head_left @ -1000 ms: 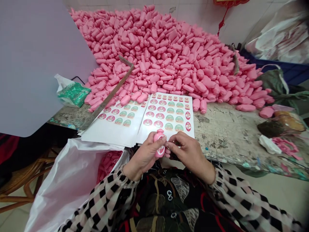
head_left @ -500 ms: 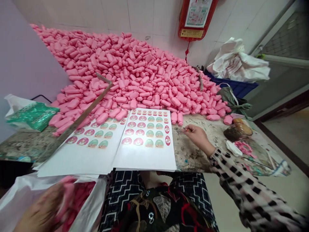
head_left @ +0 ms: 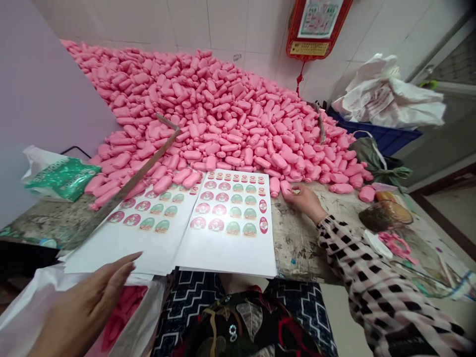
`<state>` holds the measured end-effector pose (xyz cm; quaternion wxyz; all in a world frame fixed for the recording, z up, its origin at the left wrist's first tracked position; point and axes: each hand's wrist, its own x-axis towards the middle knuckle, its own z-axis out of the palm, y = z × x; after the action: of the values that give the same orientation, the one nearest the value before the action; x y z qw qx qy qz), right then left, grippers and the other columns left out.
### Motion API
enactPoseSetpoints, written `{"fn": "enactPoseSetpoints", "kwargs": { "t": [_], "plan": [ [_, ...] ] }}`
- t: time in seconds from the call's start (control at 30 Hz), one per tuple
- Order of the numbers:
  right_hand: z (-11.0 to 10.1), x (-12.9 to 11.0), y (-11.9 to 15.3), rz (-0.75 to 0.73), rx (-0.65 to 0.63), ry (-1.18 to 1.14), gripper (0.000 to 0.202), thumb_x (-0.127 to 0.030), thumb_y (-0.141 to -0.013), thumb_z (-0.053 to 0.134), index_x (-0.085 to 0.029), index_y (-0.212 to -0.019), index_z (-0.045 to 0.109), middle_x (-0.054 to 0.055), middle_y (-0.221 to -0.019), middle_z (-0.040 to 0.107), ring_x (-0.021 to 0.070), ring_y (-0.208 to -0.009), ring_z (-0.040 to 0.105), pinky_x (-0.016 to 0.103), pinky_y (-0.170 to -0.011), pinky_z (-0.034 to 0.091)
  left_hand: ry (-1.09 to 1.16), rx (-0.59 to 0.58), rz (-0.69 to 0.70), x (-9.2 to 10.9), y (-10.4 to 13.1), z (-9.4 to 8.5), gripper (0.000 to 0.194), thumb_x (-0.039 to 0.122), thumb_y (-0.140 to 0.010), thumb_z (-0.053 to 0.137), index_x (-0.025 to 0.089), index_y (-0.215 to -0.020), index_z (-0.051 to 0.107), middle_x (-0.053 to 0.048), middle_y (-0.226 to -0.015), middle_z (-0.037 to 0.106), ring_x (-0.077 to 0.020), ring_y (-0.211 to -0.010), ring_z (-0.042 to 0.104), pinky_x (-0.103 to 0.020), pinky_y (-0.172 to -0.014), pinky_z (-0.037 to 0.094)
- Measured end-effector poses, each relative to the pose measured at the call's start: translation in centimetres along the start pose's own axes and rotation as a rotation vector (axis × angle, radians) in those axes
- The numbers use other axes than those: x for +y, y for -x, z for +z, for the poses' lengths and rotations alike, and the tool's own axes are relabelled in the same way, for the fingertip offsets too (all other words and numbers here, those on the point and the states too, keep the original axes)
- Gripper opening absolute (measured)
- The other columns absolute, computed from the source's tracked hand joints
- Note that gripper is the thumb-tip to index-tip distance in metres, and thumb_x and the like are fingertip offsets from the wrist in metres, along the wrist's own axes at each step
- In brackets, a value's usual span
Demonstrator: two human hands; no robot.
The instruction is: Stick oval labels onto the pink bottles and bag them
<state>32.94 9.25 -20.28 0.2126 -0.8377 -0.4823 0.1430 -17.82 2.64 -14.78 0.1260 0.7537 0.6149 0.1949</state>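
My right hand (head_left: 305, 202) is at the front of the pile, its fingers closed on the near end of a small pink bottle (head_left: 285, 188). That bottle lies beside another pink bottle (head_left: 274, 187), just past the corner of the right sticker sheet (head_left: 226, 253). My left hand (head_left: 87, 302) holds nothing; its fingers are stretched out above a white sack (head_left: 148, 317) with pink bottles (head_left: 121, 310) inside. A second stack of sticker sheets (head_left: 122, 248) lies to the left, printed with pink and green labels.
A large heap of pink bottles (head_left: 208, 109) fills the back of the worktable (head_left: 297, 238). A wooden strip (head_left: 137, 178) slants across its left side. Green packaging (head_left: 63, 178) sits far left. On the right are a brown cup-like container (head_left: 385, 215) and a blue crate (head_left: 383, 139).
My left hand has come up out of the sack, and the pink bottle it held is gone from it. My right hand has reached forward to a bottle at the pile's edge.
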Motion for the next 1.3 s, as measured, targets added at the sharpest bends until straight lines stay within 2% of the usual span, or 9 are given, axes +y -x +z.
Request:
{"fn": "enactPoseSetpoints", "kwargs": {
  "t": [0.13,0.27,0.4,0.53,0.6,0.7,0.87,1.03,1.3],
  "plan": [
    [-1.9,0.2,1.9,-0.063,-0.037,-0.042,0.051,-0.045,-0.066,0.066,-0.017,-0.109,0.06,0.003,-0.076,0.064,0.018,-0.065,0.057,0.025,-0.055,0.036,0.219,-0.201,0.12,7.0,-4.2,1.4,0.037,0.05,-0.081,0.047,0.028,-0.104,0.065,0.0,-0.105,0.069,-0.0219,-0.095,0.063,-0.031,-0.086,0.048],
    [-4.6,-3.2,7.2,-0.46,-0.279,-0.148,0.048,-0.035,-0.073,0.065,-0.022,-0.118,0.057,0.004,-0.093,0.065,0.0173,-0.076,0.059,0.027,-0.066,0.042,0.585,-0.44,0.048,13.5,-7.5,3.2,0.038,0.046,-0.082,0.052,0.026,-0.113,0.06,-0.002,-0.121,0.061,-0.0203,-0.111,0.054,-0.031,-0.096,0.041],
    [-6.5,-8.0,13.7,-0.895,-0.533,-0.005,0.039,-0.017,-0.081,0.053,-0.027,-0.118,0.057,0.002,-0.102,0.063,0.0159,-0.082,0.058,0.028,-0.071,0.042,0.976,-1.177,-0.068,16.8,-8.8,6.0,0.04,0.036,-0.076,0.062,0.02,-0.113,0.058,-0.006,-0.106,0.065,-0.0164,-0.089,0.062,-0.028,-0.078,0.049],
    [-6.5,-8.7,16.0,-0.914,-0.63,-0.109,0.043,-0.025,-0.081,0.059,-0.03,-0.123,0.053,0.001,-0.101,0.061,0.0151,-0.082,0.057,0.027,-0.07,0.043,1.096,-1.7,-0.114,16.9,-7.4,8.5,0.029,0.029,-0.069,0.068,0.015,-0.093,0.062,-0.005,-0.081,0.065,-0.0145,-0.062,0.062,-0.028,-0.06,0.049],
    [-5.6,-7.4,15.2,-0.768,-0.583,-0.277,0.038,-0.034,-0.084,0.058,-0.028,-0.121,0.054,0.002,-0.101,0.06,0.0151,-0.086,0.057,0.027,-0.074,0.044,1.165,-1.625,-0.157,16.4,-6.5,9.1,0.036,0.025,-0.065,0.071,0.017,-0.098,0.059,-0.002,-0.076,0.062,-0.013,-0.059,0.06,-0.028,-0.059,0.048],
    [-3.3,-5.1,13.1,-0.511,-0.319,-0.344,0.028,-0.038,-0.091,0.044,-0.023,-0.104,0.064,0.003,-0.095,0.061,0.0158,-0.087,0.057,0.029,-0.077,0.044,1.145,-1.236,-0.16,16.4,-5.6,9.4,0.046,0.02,-0.061,0.072,0.022,-0.104,0.053,0.003,-0.073,0.057,-0.0106,-0.061,0.055,-0.025,-0.062,0.045],
    [0.4,-3.4,11.4,-0.363,-0.03,0.033,0.021,-0.033,-0.09,0.046,-0.025,-0.1,0.063,0.002,-0.098,0.062,0.0181,-0.087,0.057,0.029,-0.071,0.04,0.533,-0.555,0.233,18.1,-5.2,10.1,0.015,0.029,-0.072,0.061,0.02,-0.083,0.056,-0.001,-0.087,0.06,-0.0179,-0.082,0.056,-0.031,-0.075,0.045],
    [1.2,-3.7,11.7,-0.378,0.038,0.183,0.019,-0.032,-0.092,0.043,-0.025,-0.095,0.061,0.0,-0.095,0.061,0.0157,-0.081,0.057,0.027,-0.063,0.036,0.107,-0.52,0.457,19.4,-4.8,11.8,0.046,0.027,-0.075,0.056,0.022,-0.121,0.052,-0.012,-0.142,0.035,-0.0278,-0.1,0.059,-0.039,-0.084,0.046],
    [0.7,-4.0,11.6,-0.472,0.005,0.255,0.023,-0.033,-0.093,0.041,-0.024,-0.095,0.062,0.002,-0.092,0.06,0.0155,-0.08,0.056,0.026,-0.062,0.036,-0.076,-0.653,0.475,20.0,-5.7,12.0,0.058,0.044,-0.073,0.059,0.033,-0.129,0.047,-0.013,-0.148,0.025,-0.0339,-0.096,0.061,-0.045,-0.081,0.047]
  ]
}}
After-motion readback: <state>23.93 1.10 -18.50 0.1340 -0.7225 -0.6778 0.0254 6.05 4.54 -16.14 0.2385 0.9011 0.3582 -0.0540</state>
